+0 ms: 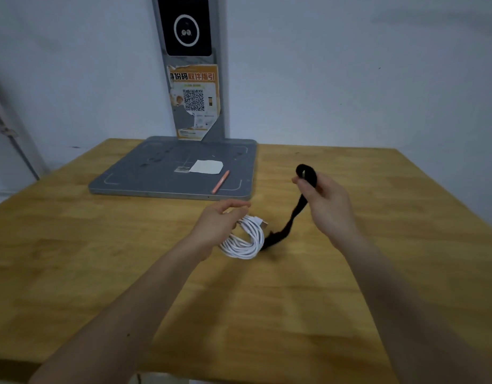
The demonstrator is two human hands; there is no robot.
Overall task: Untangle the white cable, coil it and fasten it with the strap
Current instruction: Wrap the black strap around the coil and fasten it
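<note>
The white cable (pixel 246 241) is gathered into a round coil just above the wooden table (pixel 100 259), its plug end sticking out to the upper right. My left hand (pixel 215 224) grips the coil at its left side. A long black strap (pixel 287 223) runs from the coil's right edge up to my right hand (pixel 326 202), which pinches it, with a small loop of strap curling over the fingertips. The strap's lower end meets the coil; whether it wraps around the cable I cannot tell.
A grey flat base plate (pixel 145 176) with an upright post stands at the table's back, carrying a white paper slip (pixel 207 166) and an orange pen (pixel 220 182). A torn orange poster (pixel 195 101) hangs on the post. Pale wall behind.
</note>
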